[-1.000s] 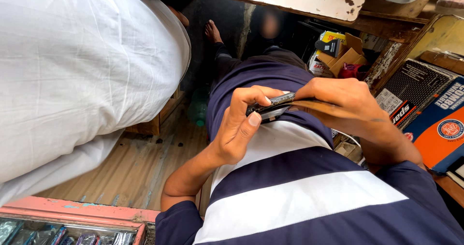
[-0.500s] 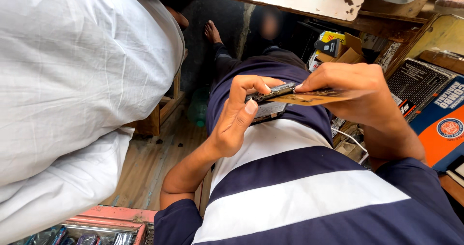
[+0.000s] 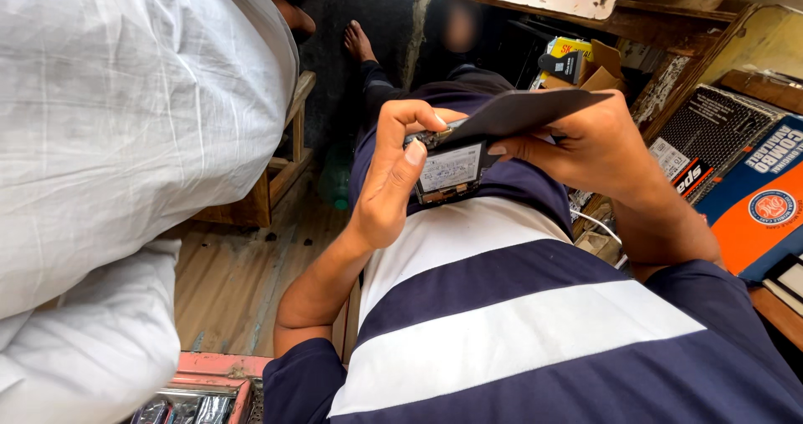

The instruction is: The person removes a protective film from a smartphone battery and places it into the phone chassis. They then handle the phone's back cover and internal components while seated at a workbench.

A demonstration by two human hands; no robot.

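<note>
The small device (image 3: pixel 449 171) sits over the lap, gripped by the left hand (image 3: pixel 393 181); the right hand (image 3: pixel 590 144) now lifts its dark back panel (image 3: pixel 523 110), seemingly hinged open. Boxes (image 3: pixel 753 190) crowd right; white sack (image 3: pixel 125 123) left.

Count at this moment: my two hands, left hand (image 3: pixel 393 181) and right hand (image 3: pixel 590 144), are on one small dark device (image 3: pixel 449 169) and one flat dark panel (image 3: pixel 523 110) lifted off it. To my right I count two printed cartons, one black (image 3: pixel 711 140) and one orange and blue (image 3: pixel 765 211). One pink tray (image 3: pixel 222 365) sits at lower left; one bare foot (image 3: pixel 360 41) shows ahead.
</note>
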